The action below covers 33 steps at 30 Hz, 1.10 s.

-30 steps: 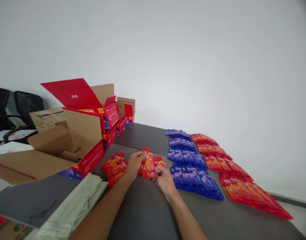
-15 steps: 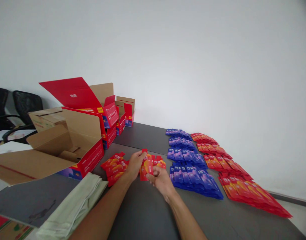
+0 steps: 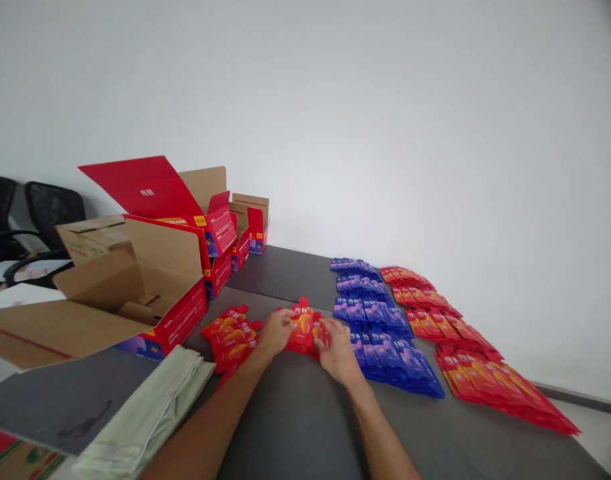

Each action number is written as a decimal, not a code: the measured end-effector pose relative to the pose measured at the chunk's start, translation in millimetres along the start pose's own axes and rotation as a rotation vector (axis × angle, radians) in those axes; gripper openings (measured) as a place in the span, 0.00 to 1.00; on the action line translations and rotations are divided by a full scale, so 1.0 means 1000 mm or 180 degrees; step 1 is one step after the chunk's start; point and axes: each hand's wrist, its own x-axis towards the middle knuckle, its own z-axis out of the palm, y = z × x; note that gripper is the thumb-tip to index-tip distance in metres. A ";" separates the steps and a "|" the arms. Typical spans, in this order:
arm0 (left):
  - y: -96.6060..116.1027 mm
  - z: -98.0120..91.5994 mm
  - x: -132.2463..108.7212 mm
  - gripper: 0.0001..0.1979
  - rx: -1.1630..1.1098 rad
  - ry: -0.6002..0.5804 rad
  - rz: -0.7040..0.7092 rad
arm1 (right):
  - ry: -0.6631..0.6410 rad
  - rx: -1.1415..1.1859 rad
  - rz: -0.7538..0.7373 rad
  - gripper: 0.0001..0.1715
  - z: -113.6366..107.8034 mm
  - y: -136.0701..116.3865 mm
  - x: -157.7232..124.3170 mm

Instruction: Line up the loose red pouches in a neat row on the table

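Observation:
Between my hands a small fanned group of flat red pouches [image 3: 302, 325] with orange fruit pictures lies on the dark table. My left hand [image 3: 276, 333] has its fingers curled at the left edge of the front pouch. On the other side, my right hand [image 3: 339, 352] pinches a red pouch [image 3: 320, 329] that overlaps the first; its fingertips are partly hidden. A loose pile of similar red pouches [image 3: 233, 335] lies just left of my left hand. Close beyond my right hand sits the nearest stack of blue pouches [image 3: 392, 357].
Blue stacks and red pouch stacks [image 3: 495, 383] run in rows along the right. Open red cartons [image 3: 182, 320] stand at the left, one flap reaching towards me. A folded pale green cloth [image 3: 150, 407] lies in front of them. A white wall [image 3: 385, 133] rises behind the table [image 3: 290, 420].
The single pouch held up between both hands now lies over the others. My right hand has moved right and up, onto the pouches' right side; my left hand has moved slightly down.

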 end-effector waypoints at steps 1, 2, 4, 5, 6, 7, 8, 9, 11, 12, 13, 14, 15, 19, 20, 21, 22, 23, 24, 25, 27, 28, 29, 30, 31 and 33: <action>0.000 0.000 0.000 0.14 0.0231 -0.0026 0.0045 | -0.0145 -0.0198 -0.0046 0.28 -0.001 0.002 -0.001; 0.001 0.000 -0.001 0.15 0.0477 -0.0055 0.0099 | -0.0317 -0.0337 -0.0055 0.31 -0.001 0.003 -0.002; 0.004 0.002 -0.004 0.18 0.1006 -0.0103 0.0201 | -0.0629 -0.0501 -0.0030 0.36 0.001 0.004 -0.005; 0.006 0.003 -0.006 0.19 0.1271 -0.0122 0.0261 | -0.0743 -0.0543 -0.0011 0.37 0.003 0.005 -0.006; 0.007 0.004 -0.007 0.19 0.1520 -0.0138 0.0320 | -0.0827 -0.0569 0.0012 0.37 0.004 0.005 -0.007; 0.008 0.005 -0.008 0.18 0.1739 -0.0153 0.0369 | -0.0888 -0.0585 0.0038 0.37 0.006 0.005 -0.007; 0.008 0.006 -0.009 0.18 0.1923 -0.0176 0.0412 | -0.0925 -0.0590 0.0058 0.36 0.008 0.005 -0.008; 0.008 0.006 -0.009 0.17 0.2069 -0.0210 0.0452 | -0.0943 -0.0588 0.0066 0.36 0.009 0.005 -0.008; 0.006 0.007 -0.009 0.16 0.2268 -0.0279 0.0535 | -0.0960 -0.0577 0.0039 0.35 0.009 0.005 -0.007; 0.005 0.007 -0.009 0.16 0.2347 -0.0302 0.0591 | -0.0965 -0.0579 0.0023 0.36 0.009 0.005 -0.007; 0.003 0.008 -0.009 0.16 0.2421 -0.0320 0.0658 | -0.0962 -0.0589 0.0014 0.36 0.009 0.005 -0.008; 0.002 0.008 -0.010 0.16 0.2494 -0.0321 0.0723 | -0.0964 -0.0608 0.0008 0.36 0.008 0.005 -0.008; 0.001 0.008 -0.010 0.16 0.2563 -0.0308 0.0789 | -0.0966 -0.0633 0.0004 0.36 0.008 0.004 -0.008; 0.001 0.010 -0.015 0.17 0.2763 -0.0293 0.0973 | -0.0924 -0.0763 -0.0055 0.35 0.009 0.002 -0.011; 0.003 0.011 -0.016 0.17 0.2797 -0.0306 0.0988 | -0.0914 -0.0797 -0.0063 0.34 0.009 0.001 -0.011; 0.004 0.012 -0.017 0.17 0.2823 -0.0324 0.0986 | -0.0905 -0.0826 -0.0061 0.34 0.010 0.001 -0.012; 0.006 0.012 -0.018 0.17 0.2843 -0.0326 0.0958 | -0.0899 -0.0850 -0.0050 0.33 0.010 0.000 -0.012; 0.009 0.011 -0.019 0.17 0.2857 -0.0308 0.0919 | -0.0892 -0.0868 -0.0033 0.33 0.011 0.000 -0.013; 0.011 0.010 -0.019 0.17 0.2868 -0.0274 0.0857 | -0.0883 -0.0880 -0.0012 0.33 0.011 -0.001 -0.013; 0.014 0.009 -0.019 0.17 0.2882 -0.0230 0.0770 | -0.0869 -0.0887 0.0002 0.33 0.012 -0.001 -0.013; 0.019 0.003 -0.018 0.17 0.2951 -0.0130 0.0592 | -0.0837 -0.0893 0.0007 0.33 0.012 -0.002 -0.013; 0.021 -0.001 -0.017 0.17 0.3006 -0.0091 0.0516 | -0.0818 -0.0896 0.0000 0.32 0.012 -0.003 -0.013; 0.023 -0.006 -0.016 0.16 0.3064 -0.0066 0.0456 | -0.0802 -0.0899 -0.0008 0.32 0.012 -0.003 -0.013; 0.024 -0.012 -0.016 0.15 0.3121 -0.0048 0.0403 | -0.0784 -0.0904 -0.0018 0.31 0.012 -0.003 -0.013; 0.025 -0.019 -0.015 0.14 0.3175 -0.0032 0.0351 | -0.0769 -0.0908 -0.0022 0.31 0.011 -0.003 -0.013; 0.023 -0.033 -0.013 0.13 0.3262 0.0007 0.0215 | -0.0742 -0.0914 -0.0018 0.31 0.012 -0.003 -0.013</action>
